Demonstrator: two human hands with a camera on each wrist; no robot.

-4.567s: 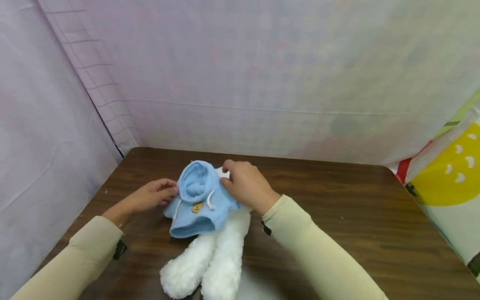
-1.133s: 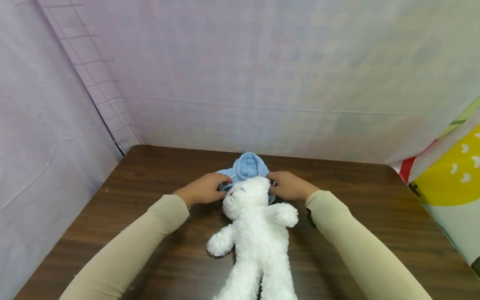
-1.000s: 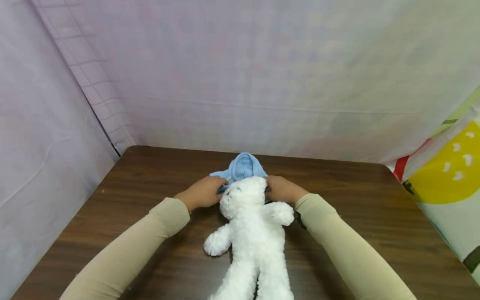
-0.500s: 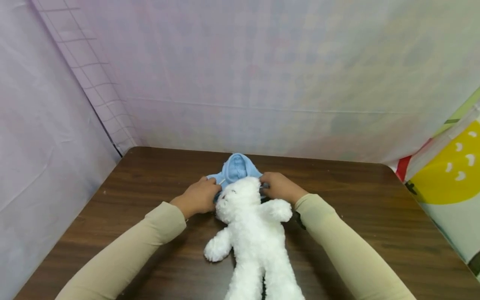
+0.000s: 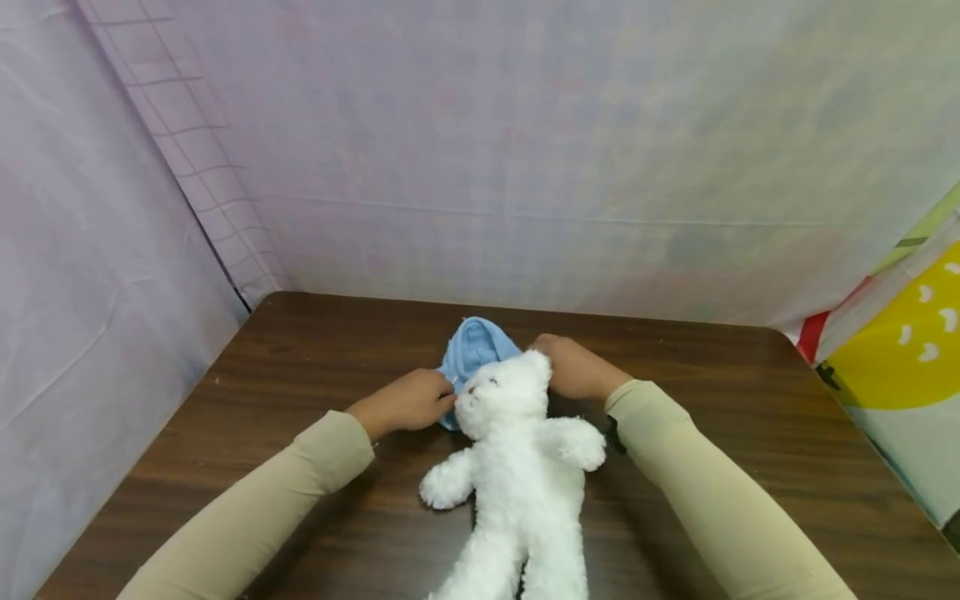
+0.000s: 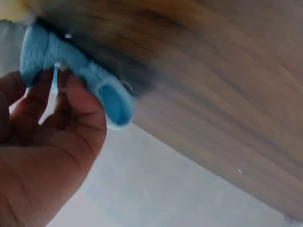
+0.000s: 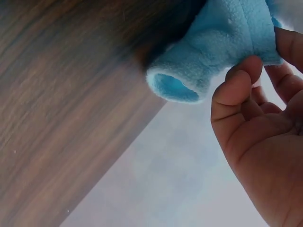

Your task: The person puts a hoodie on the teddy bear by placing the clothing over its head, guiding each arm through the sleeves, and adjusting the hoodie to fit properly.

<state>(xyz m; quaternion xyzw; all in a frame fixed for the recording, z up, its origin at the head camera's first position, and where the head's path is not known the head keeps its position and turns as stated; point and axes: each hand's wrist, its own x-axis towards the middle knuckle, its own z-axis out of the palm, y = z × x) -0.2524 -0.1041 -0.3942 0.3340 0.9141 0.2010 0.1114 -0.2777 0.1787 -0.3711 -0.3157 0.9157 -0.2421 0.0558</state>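
A white plush teddy bear (image 5: 517, 467) lies on its back on the table, its head toward the far edge. Behind its head, partly hidden by it, is a small light blue hoodie (image 5: 474, 348) with the hood pointing away. My left hand (image 5: 408, 402) grips the hoodie's edge beside the bear's muzzle; the left wrist view shows curled fingers at the blue fleece (image 6: 61, 52) near a sleeve opening. On the other side of the head, my right hand (image 5: 576, 367) holds the opposite edge. In the right wrist view, its thumb and fingers pinch the hem next to a sleeve (image 7: 177, 78).
The dark brown wooden table (image 5: 300, 350) ends close behind the hoodie. A pale patterned curtain (image 5: 525, 167) hangs beyond that edge, another white curtain (image 5: 97, 292) at the left. A cloth with a yellow print (image 5: 900, 358) hangs at the right.
Earlier the hoodie lay over the bear's upper body; it is now behind its head, with the bear moved right. In the last half second, the hoodie has come nearer and tilted around the head.
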